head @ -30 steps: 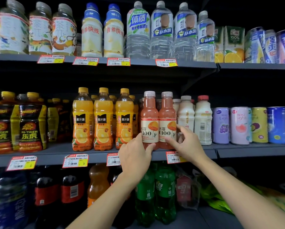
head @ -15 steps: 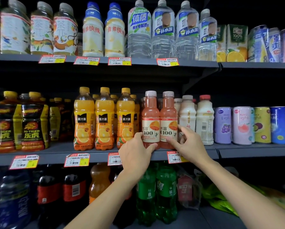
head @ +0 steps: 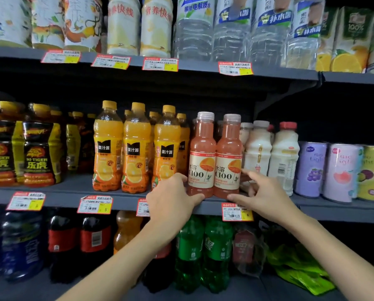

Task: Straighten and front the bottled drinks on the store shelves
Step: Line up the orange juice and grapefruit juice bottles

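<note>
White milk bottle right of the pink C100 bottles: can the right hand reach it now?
Probably yes: the right hand grips the pink C100 bottles from the right, and the white milk bottle stands just beside, unobstructed.

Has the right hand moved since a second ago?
Yes. The right hand has slid down the right-hand pink plastic juice bottle, thumb now at its base, closer to the red-and-yellow price tag below.

Light comes from the front, so the pink bottles (head: 202, 157), the left hand (head: 170, 198) and the right hand (head: 262, 196) at centre are evenly bright. The gaps under each shelf (head: 60, 199) and the right of the frame sink to near black. Glints dot the water bottles (head: 231, 40) at upper centre. The upper left is smeared with blur, and shelf edges bow toward the corners.
</note>
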A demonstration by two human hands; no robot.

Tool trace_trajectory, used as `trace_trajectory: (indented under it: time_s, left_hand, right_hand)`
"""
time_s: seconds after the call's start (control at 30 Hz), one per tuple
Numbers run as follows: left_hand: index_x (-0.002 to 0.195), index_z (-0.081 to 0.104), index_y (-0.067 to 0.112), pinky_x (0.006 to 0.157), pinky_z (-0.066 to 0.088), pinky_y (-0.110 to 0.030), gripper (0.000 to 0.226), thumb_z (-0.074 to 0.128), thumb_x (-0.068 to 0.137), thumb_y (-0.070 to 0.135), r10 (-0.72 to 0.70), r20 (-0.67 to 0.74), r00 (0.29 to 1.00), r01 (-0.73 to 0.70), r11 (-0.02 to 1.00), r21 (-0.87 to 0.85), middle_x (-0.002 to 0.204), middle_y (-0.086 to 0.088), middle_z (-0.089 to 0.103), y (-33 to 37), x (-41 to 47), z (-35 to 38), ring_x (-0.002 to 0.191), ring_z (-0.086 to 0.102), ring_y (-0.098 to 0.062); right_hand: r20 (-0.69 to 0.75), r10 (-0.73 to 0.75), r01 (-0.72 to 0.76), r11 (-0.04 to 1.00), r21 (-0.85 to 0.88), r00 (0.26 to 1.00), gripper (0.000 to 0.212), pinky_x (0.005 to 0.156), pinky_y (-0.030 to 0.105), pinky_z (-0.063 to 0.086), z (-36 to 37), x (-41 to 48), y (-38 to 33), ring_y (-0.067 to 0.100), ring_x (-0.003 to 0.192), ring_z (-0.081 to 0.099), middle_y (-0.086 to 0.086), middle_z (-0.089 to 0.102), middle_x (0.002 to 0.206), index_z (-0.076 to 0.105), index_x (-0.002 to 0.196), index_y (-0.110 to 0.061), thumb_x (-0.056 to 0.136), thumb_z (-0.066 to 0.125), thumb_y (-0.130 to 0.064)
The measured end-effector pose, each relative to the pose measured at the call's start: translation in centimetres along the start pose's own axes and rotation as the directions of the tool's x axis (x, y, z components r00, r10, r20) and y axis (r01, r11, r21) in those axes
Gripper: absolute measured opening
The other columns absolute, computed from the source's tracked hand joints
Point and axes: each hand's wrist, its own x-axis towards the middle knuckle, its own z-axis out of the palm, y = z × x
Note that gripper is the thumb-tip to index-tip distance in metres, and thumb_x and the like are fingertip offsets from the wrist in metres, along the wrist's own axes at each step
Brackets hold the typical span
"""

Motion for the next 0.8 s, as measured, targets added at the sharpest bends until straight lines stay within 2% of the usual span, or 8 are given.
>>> trace_trajectory:
  time_s: [0.1, 0.2, 0.3, 0.43, 0.5, 0.57, 0.7, 0.8]
  left_hand:
    - [0.117, 0.067, 0.032, 0.069, 0.050, -0.027, 0.054, 0.075, 0.075, 0.066, -0.010, 0.051, 0.999, 0.009, 1.000, 0.021, 0.102, 0.014, 0.074, 0.0, 0.3, -0.8, 0.096, 0.067, -0.008]
    - [0.112, 0.069, 0.032, 0.067, 0.049, -0.028, 0.051, 0.074, 0.075, 0.067, 0.029, 0.037, 0.999, -0.031, 0.998, 0.049, 0.097, 0.013, 0.074, 0.1, 0.3, -0.9, 0.092, 0.067, -0.010]
    - [0.107, 0.068, 0.029, 0.070, 0.053, -0.033, 0.051, 0.071, 0.076, 0.069, 0.075, 0.046, 0.996, -0.079, 0.993, 0.082, 0.094, 0.009, 0.073, -0.2, 0.4, -0.8, 0.089, 0.068, -0.015]
    - [0.105, 0.068, 0.021, 0.064, 0.044, -0.030, 0.055, 0.073, 0.075, 0.067, 0.160, 0.071, 0.985, -0.168, 0.980, 0.110, 0.094, 0.003, 0.071, -0.5, 1.0, -0.6, 0.088, 0.066, -0.020]
    - [0.103, 0.066, 0.018, 0.064, 0.043, -0.031, 0.055, 0.074, 0.076, 0.065, 0.205, 0.079, 0.976, -0.214, 0.969, 0.123, 0.096, -0.001, 0.070, -0.4, 1.2, -0.9, 0.089, 0.066, -0.022]
    - [0.096, 0.056, 0.016, 0.063, 0.042, -0.031, 0.053, 0.072, 0.078, 0.064, 0.269, 0.109, 0.957, -0.284, 0.945, 0.163, 0.094, -0.002, 0.068, -0.2, 1.2, -1.3, 0.087, 0.066, -0.023]
    - [0.091, 0.040, 0.019, 0.058, 0.034, -0.032, 0.054, 0.066, 0.083, 0.066, 0.422, 0.143, 0.895, -0.445, 0.853, 0.273, 0.092, -0.001, 0.068, 0.1, 1.9, -1.9, 0.086, 0.068, -0.024]
    - [0.087, 0.039, 0.021, 0.060, 0.031, -0.031, 0.053, 0.066, 0.082, 0.067, 0.504, 0.145, 0.852, -0.523, 0.795, 0.308, 0.088, 0.002, 0.067, 0.3, 2.5, -2.1, 0.082, 0.067, -0.023]
  right_hand:
    - [0.000, 0.032, -0.032, 0.999, 0.008, 0.999, 0.082, 0.059, 0.008, 0.041, -0.3, -0.2, -0.3, -0.006, 0.056, 0.051, -0.038, 0.052, 0.057, 0.056, 0.141, -0.022, 0.070, 0.084, -0.052]
    - [-0.007, 0.063, -0.063, 0.996, 0.063, 0.998, 0.086, 0.049, 0.013, 0.035, -0.4, -0.4, -0.5, 0.002, 0.048, 0.041, -0.030, 0.052, 0.052, 0.062, 0.137, -0.023, 0.062, 0.079, -0.061]
    - [-0.030, 0.067, -0.064, 0.995, 0.079, 0.997, 0.081, 0.047, 0.009, 0.033, -0.1, -0.4, -0.3, -0.001, 0.047, 0.042, -0.037, 0.052, 0.052, 0.066, 0.131, -0.023, 0.060, 0.079, -0.059]
    - [-0.068, 0.086, -0.078, 0.990, 0.117, 0.994, 0.069, 0.049, 0.005, 0.033, 0.3, -0.7, 0.2, -0.003, 0.047, 0.044, -0.029, 0.059, 0.056, 0.072, 0.122, -0.024, 0.060, 0.084, -0.054]
    - [-0.060, 0.126, -0.117, 0.984, 0.131, 0.990, 0.062, 0.052, 0.011, 0.034, 0.3, -0.5, 0.2, -0.002, 0.050, 0.043, -0.021, 0.059, 0.055, 0.073, 0.115, -0.032, 0.059, 0.085, -0.056]
    - [-0.039, 0.176, -0.169, 0.977, 0.128, 0.984, 0.051, 0.055, 0.019, 0.033, 0.1, -0.5, 0.0, 0.005, 0.054, 0.044, -0.017, 0.056, 0.052, 0.071, 0.103, -0.041, 0.058, 0.085, -0.059]
    - [0.024, 0.202, -0.204, 0.972, 0.113, 0.979, 0.042, 0.051, 0.007, 0.032, -0.4, -0.2, -1.0, -0.005, 0.050, 0.046, -0.030, 0.060, 0.059, 0.070, 0.097, -0.045, 0.060, 0.087, -0.054]
    - [0.048, 0.216, -0.220, 0.969, 0.110, 0.975, 0.044, 0.049, 0.009, 0.032, -0.6, -0.1, -1.3, -0.001, 0.050, 0.041, -0.032, 0.063, 0.065, 0.071, 0.098, -0.044, 0.059, 0.087, -0.057]
